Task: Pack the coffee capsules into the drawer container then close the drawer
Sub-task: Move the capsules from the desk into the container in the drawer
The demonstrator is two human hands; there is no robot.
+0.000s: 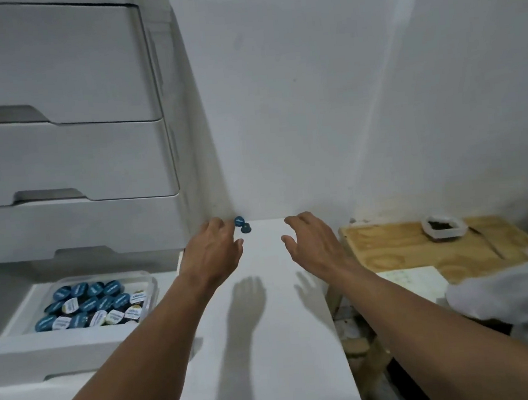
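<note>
Two blue coffee capsules (242,224) lie at the far end of the white table (269,343), close to the wall. My left hand (213,249) hovers just left of them, fingers relaxed and holding nothing. My right hand (311,239) hovers to their right, fingers loosely spread, also holding nothing. At the lower left a white drawer (10,346) stands pulled out. Inside it sits a clear plastic container (150,284) filled with several blue and white capsules (90,306).
A white drawer unit (65,128) with shut upper drawers rises at the left. To the right, a lower plywood board (404,248) carries a small white tub (444,228). White cloth (514,299) lies at the right edge. A white wall (343,97) stands behind.
</note>
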